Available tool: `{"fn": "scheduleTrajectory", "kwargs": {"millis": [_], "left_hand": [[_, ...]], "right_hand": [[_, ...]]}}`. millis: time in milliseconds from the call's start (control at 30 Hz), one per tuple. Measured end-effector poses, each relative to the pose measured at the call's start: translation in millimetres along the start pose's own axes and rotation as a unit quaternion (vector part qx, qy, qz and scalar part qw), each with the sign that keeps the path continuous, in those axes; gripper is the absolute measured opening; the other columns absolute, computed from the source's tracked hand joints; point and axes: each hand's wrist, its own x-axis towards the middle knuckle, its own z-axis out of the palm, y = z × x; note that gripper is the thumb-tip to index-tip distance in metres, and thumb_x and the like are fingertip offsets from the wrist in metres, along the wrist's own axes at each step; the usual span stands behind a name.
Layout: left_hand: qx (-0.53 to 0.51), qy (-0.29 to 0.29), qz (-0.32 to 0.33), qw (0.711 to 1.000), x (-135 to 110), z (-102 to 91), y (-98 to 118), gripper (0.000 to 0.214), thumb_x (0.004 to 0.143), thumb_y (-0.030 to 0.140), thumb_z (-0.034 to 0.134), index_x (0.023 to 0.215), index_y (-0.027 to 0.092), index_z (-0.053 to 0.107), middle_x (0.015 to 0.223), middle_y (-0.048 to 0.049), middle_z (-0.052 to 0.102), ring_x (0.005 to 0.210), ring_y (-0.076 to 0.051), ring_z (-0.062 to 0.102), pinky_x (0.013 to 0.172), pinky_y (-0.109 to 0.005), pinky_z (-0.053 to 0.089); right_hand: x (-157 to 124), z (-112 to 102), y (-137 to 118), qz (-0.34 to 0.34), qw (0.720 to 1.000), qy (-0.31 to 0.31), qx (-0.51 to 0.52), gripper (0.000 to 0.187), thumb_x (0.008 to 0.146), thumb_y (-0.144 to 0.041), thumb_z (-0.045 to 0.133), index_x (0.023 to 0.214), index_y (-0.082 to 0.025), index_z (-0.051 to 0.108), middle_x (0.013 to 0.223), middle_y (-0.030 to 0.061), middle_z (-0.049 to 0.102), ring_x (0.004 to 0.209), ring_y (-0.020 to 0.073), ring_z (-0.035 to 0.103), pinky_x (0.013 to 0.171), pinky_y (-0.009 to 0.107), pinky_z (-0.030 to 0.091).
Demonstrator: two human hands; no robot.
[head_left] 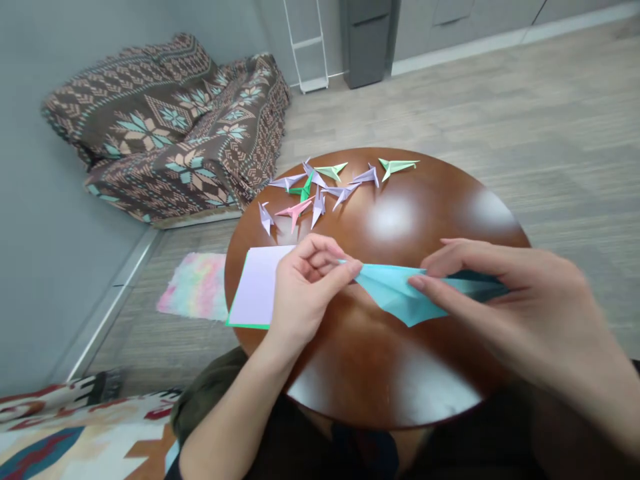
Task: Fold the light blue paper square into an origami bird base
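A turquoise sheet of origami paper (400,293), folded into a long pointed shape, lies just above the round polished wooden table (345,360). My left hand (307,287) pinches its left tip between thumb and fingers. My right hand (490,293) grips its right part, with the fingers across the fold and the far end partly hidden. Under my left hand's heel lies a stack of lilac paper (257,287) with a green sheet showing at its edge. Beyond my hands, several folded paper figures sit in a loose group, among them a pink one (295,212), a lilac one (287,181) and a green one (397,167).
Past the table's rim, a patterned brown blanket (165,127) covers a low seat by the grey wall. A rainbow-coloured cloth (195,287) lies on the wood-look floor, a patterned rug (75,433) lies at lower left, and a grey cabinet (365,40) stands far off.
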Motion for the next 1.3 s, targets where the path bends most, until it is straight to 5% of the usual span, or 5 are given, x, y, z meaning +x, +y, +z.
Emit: {"fn": "scheduleTrajectory", "kwargs": {"millis": [167, 367, 733, 1000, 1300], "left_hand": [[-0.079, -0.066, -0.096, 0.99, -7, 13.9, -8, 0.03, 0.074, 0.028, 0.093, 0.096, 0.017, 0.076, 0.078, 0.0004, 0.076, 0.067, -0.011, 0.069, 0.07, -0.022, 0.056], [-0.079, -0.044, -0.09, 0.992, -8, 13.8, -7, 0.022, 0.072, 0.028, 0.094, 0.081, 0.015, 0.079, 0.07, 0.0005, 0.074, 0.061, -0.009, 0.064, 0.067, -0.021, 0.055], [-0.098, -0.007, -0.085, 0.992, -3, 8.0, 2, 0.017, 0.074, 0.033, 0.093, 0.076, 0.018, 0.084, 0.078, -0.0039, 0.082, 0.07, -0.017, 0.077, 0.07, -0.029, 0.068], [-0.094, 0.018, -0.062, 0.993, 1, 2.5, 4, 0.02, 0.075, 0.034, 0.092, 0.077, 0.017, 0.083, 0.082, -0.0048, 0.082, 0.073, -0.017, 0.079, 0.066, -0.024, 0.067], [-0.073, -0.109, -0.129, 0.983, -6, 5.8, -7, 0.024, 0.075, 0.025, 0.093, 0.093, 0.015, 0.081, 0.079, -0.0014, 0.08, 0.06, -0.012, 0.073, 0.055, -0.018, 0.063]], "right_hand": [[0, 8, -4, -0.034, 0.999, 0.011, 0.011, 0.019, 0.094, -0.024, 0.072, 0.076, -0.026, 0.066, 0.074, -0.0015, 0.076, 0.066, 0.0196, 0.069, 0.075, 0.038, 0.053], [0, 11, -3, -0.038, 0.999, 0.01, 0.023, 0.021, 0.094, -0.023, 0.072, 0.075, -0.026, 0.064, 0.071, -0.0032, 0.074, 0.062, 0.0185, 0.066, 0.087, 0.042, 0.055], [0, 5, 1, -0.058, 0.998, 0.014, 0.012, 0.02, 0.092, -0.019, 0.072, 0.075, -0.025, 0.064, 0.075, -0.0037, 0.076, 0.066, 0.0186, 0.068, 0.08, 0.038, 0.056], [0, 3, 4, -0.059, 0.998, 0.015, 0.009, 0.019, 0.092, -0.02, 0.072, 0.076, -0.025, 0.065, 0.072, -0.0052, 0.073, 0.063, 0.0156, 0.065, 0.082, 0.036, 0.055], [0, 8, 5, -0.067, 0.998, 0.001, 0.006, 0.018, 0.092, -0.018, 0.071, 0.076, -0.023, 0.064, 0.072, -0.0047, 0.074, 0.064, 0.0147, 0.068, 0.099, 0.039, 0.055]]}}
